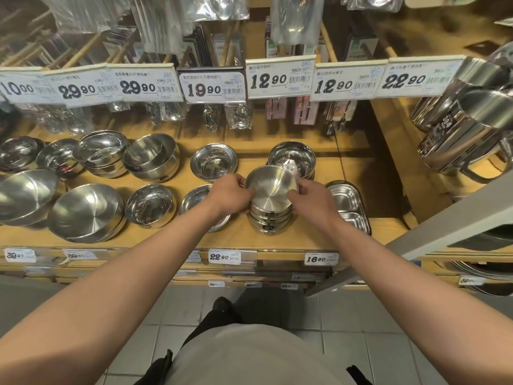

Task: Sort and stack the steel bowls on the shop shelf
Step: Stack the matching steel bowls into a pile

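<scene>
Left hand [231,194] grips the top bowl [271,187] at its 9 o'clock rim; right hand [309,196] grips at 3 o'clock. The bowl sits between both hands, equally near, mouth up and tilted toward the viewer, atop the stack [269,219] near the shelf [194,240] front.

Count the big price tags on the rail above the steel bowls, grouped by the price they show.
10.00 tag: 1
29.90 tags: 2
19.90 tag: 1
12.90 tags: 2
22.90 tag: 1
Total: 7
</scene>
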A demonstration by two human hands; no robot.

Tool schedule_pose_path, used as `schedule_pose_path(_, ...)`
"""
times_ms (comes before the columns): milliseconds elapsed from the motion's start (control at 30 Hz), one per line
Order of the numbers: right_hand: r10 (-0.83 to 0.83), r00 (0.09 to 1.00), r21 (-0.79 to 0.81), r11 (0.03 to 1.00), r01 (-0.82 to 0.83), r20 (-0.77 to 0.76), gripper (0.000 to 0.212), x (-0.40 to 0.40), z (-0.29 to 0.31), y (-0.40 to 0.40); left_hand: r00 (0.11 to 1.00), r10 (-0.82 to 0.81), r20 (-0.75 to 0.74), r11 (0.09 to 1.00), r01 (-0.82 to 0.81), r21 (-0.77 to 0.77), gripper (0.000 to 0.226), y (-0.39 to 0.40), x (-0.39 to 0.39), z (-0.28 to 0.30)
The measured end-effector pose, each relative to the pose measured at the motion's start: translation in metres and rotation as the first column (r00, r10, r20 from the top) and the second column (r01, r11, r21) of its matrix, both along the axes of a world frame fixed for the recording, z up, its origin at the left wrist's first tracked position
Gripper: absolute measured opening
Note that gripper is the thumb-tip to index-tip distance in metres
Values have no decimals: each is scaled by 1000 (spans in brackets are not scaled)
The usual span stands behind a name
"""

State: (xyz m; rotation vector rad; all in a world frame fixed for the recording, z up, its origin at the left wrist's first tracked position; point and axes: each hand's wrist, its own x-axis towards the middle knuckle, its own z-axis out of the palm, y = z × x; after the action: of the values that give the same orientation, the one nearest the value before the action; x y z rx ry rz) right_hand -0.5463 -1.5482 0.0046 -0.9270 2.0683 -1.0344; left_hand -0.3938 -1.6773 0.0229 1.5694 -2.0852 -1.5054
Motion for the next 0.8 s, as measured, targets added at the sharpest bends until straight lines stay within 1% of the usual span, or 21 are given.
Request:
schedule_pose_path(100, 0, 1000, 37, 999, 0, -6, 22, -2, 0, -2, 1000, -5, 22, 1000, 5, -25, 18, 2, 2, 1)
schedule_pose_path(167, 4, 999, 54, 999, -6, 31, 23, -4, 0, -4, 1000, 7, 6, 1000, -7, -8, 22, 3, 3, 2)
schedule_pose_path(233, 8, 994, 71, 997, -16, 107, 26, -7, -1, -6, 998, 39, -39, 998, -36, 56, 30, 3, 4, 3)
schedule_pose_path(267, -2, 986, 82, 997, -12, 169, 29, -7, 0, -7, 997, 51, -51, 995, -46, 94, 36, 4, 4, 3)
schedule_pose_path(333, -31, 953, 109, 994, -2, 303, 24, -4, 0, -8, 996, 65, -65, 984, -53, 172, 47, 7, 5, 0)
schedule_pose_path(367, -40, 935, 121, 993, -4, 352, 21, -2, 0, -7, 993, 80, -92, 973, -58, 221, 51, 10, 6, -2)
schedule_pose_path(433, -27, 912, 115, 993, -22, 409, 25, -1, -4, -7, 981, 113, -158, 953, -62, 296, 51, 14, 6, -9)
schedule_pose_path(567, 24, 921, 56, 997, -50, 389, 36, -1, -16, -8, 966, 156, -205, 956, -96, 277, 48, 13, 4, -23)
schedule_pose_path(667, 44, 932, 28, 998, -58, 360, 50, -1, -23, -7, 956, 183, -228, 955, -117, 274, 46, 13, 6, -30)
schedule_pose_path(700, 50, 934, 19, 998, -60, 354, 50, 0, -24, -7, 954, 186, -236, 954, -118, 275, 45, 15, 6, -31)
schedule_pose_path(800, 27, 936, 5, 1000, -31, 351, 39, 2, -24, -8, 948, 191, -253, 955, -120, 272, 43, 19, 8, -30)
